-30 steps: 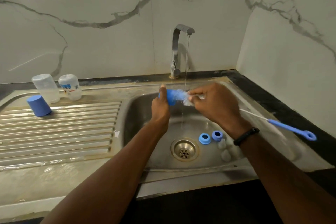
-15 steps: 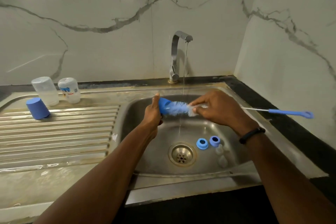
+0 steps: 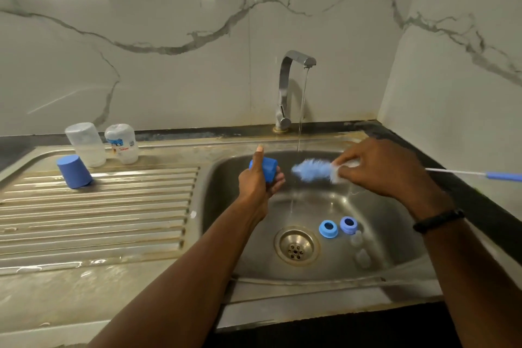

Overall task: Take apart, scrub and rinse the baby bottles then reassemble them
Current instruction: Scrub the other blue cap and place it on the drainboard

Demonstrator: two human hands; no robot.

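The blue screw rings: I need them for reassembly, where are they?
In the head view, both blue screw rings lie side by side on the steel sink floor, just right of the round drain.

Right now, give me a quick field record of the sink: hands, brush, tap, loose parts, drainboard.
left hand: left hand grips blue cap
right hand: right hand holds bottle brush near its bristles, clear of the cap
tap: tap running
basin: two blue rings and two clear teats right of the drain
drainboard: two clear bottles upside down, second blue cap in front
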